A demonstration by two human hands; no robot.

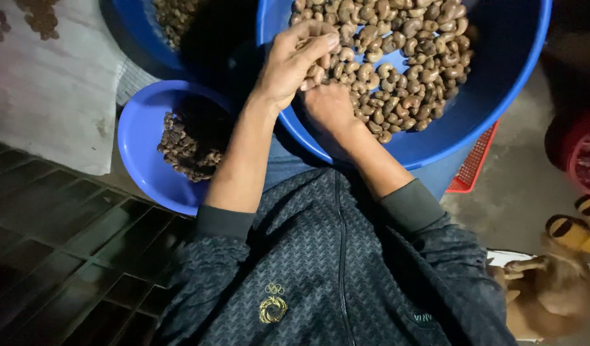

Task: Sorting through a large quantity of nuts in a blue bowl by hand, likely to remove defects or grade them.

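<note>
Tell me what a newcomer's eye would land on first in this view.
First, the big blue basin at top right, heaped with pale curved cashew nuts. Both hands meet at its near edge: the left hand curled over nuts, the right hand beneath it. At left, a smaller blue bowl holds a darker pile of nuts.

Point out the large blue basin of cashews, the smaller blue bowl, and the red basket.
Large blue basin (500,96): head view, bare inner wall at right.
Smaller blue bowl (138,138): head view, bare inner wall at left.
Red basket (475,163): head view, mesh side showing under the basin.
</note>
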